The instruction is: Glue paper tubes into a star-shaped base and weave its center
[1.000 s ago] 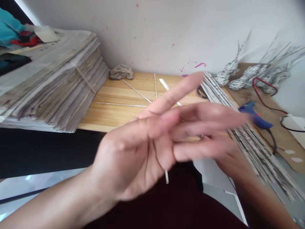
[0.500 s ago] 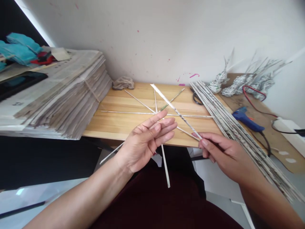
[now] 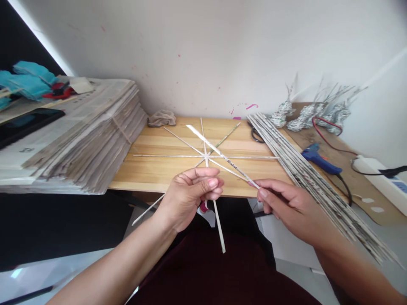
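Note:
A star of several thin rolled-paper sticks (image 3: 173, 156) lies crossed on the wooden table, all meeting at one middle point. Two of its arms stick out past the front edge. My right hand (image 3: 286, 203) pinches the lower end of a printed paper stick (image 3: 219, 151), which slants up to the left above the star, its whitish flattened tip at the far end. My left hand (image 3: 195, 192) is in front of the star's centre with fingers curled and thumb pressed to them. One star arm passes behind those fingers; whether they grip it is hidden.
On the left rises a tied newspaper stack (image 3: 92, 140) with a phone (image 3: 30, 123) on top. A bundle of paper sticks (image 3: 305, 182) lies at right, beside a blue glue gun (image 3: 321, 159), a power strip (image 3: 381, 173) and woven paper pieces (image 3: 307, 117). A crumpled cloth (image 3: 162, 118) sits at the back.
My left hand has gone from spread fingers to curled ones and moved slightly left and down. The stick in my right hand has shifted a little left and down. The view has tilted slightly.

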Motion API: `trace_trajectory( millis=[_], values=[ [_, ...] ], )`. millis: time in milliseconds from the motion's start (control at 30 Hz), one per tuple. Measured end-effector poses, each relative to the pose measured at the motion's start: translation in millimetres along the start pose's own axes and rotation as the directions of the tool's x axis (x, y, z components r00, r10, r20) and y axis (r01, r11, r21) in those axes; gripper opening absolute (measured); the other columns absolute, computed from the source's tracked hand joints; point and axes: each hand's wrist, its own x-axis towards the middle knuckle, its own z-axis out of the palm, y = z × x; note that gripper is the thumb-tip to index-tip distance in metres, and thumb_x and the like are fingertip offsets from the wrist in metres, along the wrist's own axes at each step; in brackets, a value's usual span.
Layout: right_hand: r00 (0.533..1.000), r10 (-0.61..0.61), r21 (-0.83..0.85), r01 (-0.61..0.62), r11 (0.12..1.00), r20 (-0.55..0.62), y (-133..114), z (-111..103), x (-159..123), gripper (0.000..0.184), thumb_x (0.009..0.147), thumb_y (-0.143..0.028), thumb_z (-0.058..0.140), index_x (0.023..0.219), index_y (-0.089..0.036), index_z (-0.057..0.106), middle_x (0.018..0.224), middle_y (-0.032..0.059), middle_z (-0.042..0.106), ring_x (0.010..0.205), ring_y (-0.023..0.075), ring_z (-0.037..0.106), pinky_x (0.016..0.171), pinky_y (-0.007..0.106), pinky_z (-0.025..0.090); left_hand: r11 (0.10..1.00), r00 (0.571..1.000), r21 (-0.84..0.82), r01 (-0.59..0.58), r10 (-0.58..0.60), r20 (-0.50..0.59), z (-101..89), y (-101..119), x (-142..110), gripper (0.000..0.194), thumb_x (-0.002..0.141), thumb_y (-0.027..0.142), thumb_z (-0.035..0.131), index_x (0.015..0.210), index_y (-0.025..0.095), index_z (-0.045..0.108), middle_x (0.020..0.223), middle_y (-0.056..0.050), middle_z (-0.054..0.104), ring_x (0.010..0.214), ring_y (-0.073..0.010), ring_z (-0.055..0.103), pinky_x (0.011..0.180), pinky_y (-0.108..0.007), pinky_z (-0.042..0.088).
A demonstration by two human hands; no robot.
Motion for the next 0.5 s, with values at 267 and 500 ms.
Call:
trace_trajectory(
  millis=[267,500],
  values=[
    [0.965,-0.202,-0.156,0.228,0.961,0.165,-43,-3,-6,0.025,0.096,-0.030,0.048,0.110,-0.025,0.068,0.082,0.0007,0.071,0.067,0.0135,0.064,0.063,0.025,0.050,0.981,0.995,0.184,-0.059,0.073,-0.070,-20.6,11,3,0.045,0.074,0.055,0.073,0.092,0.013,0.069,0.047,0.007,0.041,0.040,-0.0039,0.034,0.038,-0.016,0.025],
    [0.830,-0.450,-0.314,0.546,0.777,0.330,-98,-9,-7,0.028,0.093,-0.022,0.050,0.114,-0.026,0.067,0.092,0.0047,0.070,0.089,0.0211,0.064,0.079,0.033,0.052,0.994,0.978,0.065,-0.082,0.093,-0.185,-26.2,32,1,0.046,0.092,0.047,0.051,0.060,0.016,0.050,0.050,0.004,0.034,0.043,-0.0073,0.038,0.039,-0.018,0.028]
  ],
)
